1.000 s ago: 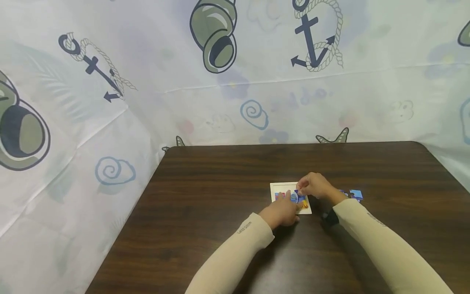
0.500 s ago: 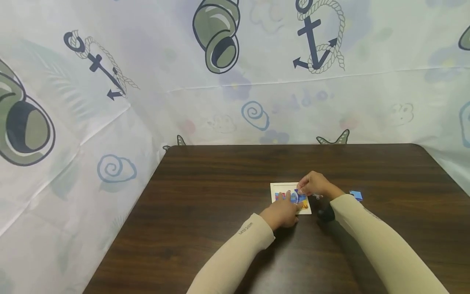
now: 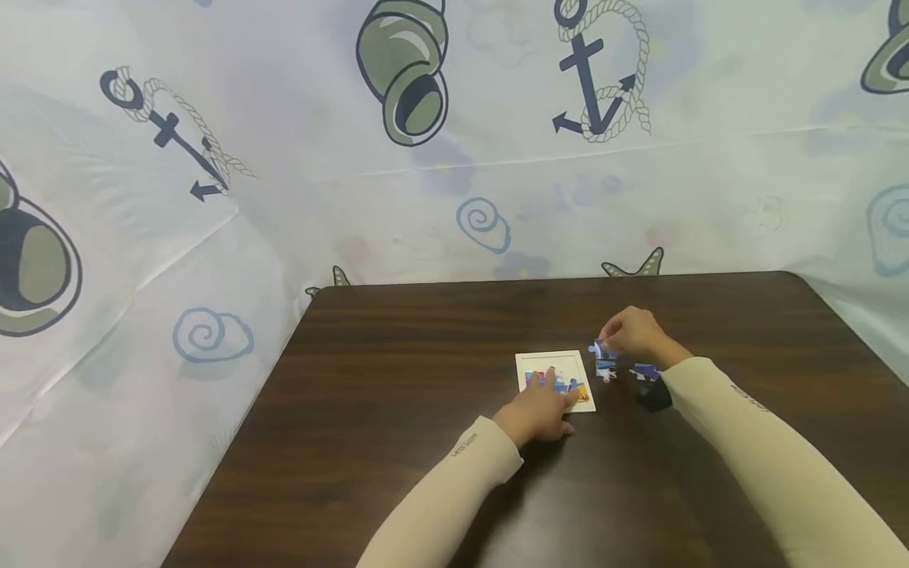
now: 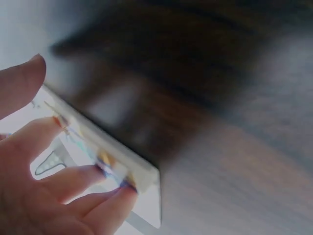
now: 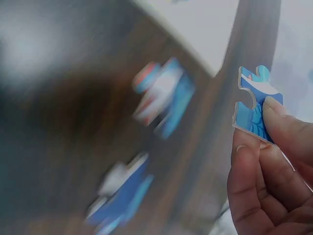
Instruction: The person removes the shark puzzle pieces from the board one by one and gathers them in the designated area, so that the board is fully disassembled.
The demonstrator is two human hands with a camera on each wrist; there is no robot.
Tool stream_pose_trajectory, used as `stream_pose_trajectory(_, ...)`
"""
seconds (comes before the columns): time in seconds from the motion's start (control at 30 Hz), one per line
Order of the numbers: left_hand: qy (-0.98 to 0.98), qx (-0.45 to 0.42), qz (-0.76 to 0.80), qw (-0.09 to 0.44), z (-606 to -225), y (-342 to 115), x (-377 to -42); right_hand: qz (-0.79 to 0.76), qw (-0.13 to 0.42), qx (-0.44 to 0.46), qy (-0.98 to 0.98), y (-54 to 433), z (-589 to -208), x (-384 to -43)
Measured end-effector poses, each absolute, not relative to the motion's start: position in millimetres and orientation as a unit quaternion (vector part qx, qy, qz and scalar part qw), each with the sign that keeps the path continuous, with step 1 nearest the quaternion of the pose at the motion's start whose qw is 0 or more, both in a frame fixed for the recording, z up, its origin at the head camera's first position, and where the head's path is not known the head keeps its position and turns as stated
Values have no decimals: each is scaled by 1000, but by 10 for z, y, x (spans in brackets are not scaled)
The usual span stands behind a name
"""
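A pale puzzle tray (image 3: pixel 525 363) lies on the table with several coloured pieces set in it. My left hand (image 3: pixel 537 409) rests on it, fingers spread and fingertips touching the pieces. In the left wrist view the left hand (image 4: pixel 63 181) reaches over the tray's edge (image 4: pixel 152 196), with the thumb apart. My right hand (image 3: pixel 634 331) is off the tray's right side. Its thumb and fingers pinch a blue and white jigsaw piece (image 5: pixel 249 120), clear in the right wrist view. Below that hand lie loose jigsaw pieces, one by the tray (image 3: pixel 606 369) and another farther right (image 3: pixel 645 371).
The dark wooden table (image 3: pixel 398 442) stretches around the tray on all sides. Behind it and to the left hangs a pale cloth (image 3: pixel 319 205) printed with anchors and shells. A dark object (image 3: pixel 654 396) sits at the right wrist, partly under the sleeve.
My right hand has moved from the tray's upper right corner to the right, pinching a jigsaw piece. Loose pieces beside the tray now show. The left hand stays on the tray.
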State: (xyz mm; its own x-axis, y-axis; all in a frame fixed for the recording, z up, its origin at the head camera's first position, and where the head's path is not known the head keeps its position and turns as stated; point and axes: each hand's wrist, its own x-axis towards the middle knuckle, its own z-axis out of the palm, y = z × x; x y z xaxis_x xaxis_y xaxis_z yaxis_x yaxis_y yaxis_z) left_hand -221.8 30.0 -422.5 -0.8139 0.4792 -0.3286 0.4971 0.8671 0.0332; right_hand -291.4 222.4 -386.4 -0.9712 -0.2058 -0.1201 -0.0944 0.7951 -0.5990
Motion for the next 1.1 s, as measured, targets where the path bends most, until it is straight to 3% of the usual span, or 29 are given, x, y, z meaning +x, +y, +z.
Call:
stream_pose_trajectory(0.3,950,254,4,181,-4170,281,-2265,-329,169,-55,928,2999,-3896,-2560)
stream_pose_trajectory(0.53,950,245,20,192,-4187,321,-2262,-340,221,-33,913,3319,-3953,-2303)
stream_pose_trajectory(1.1,946,253,31,201,-4182,299,-2215,-301,172,36,937,3328,-4125,-2155)
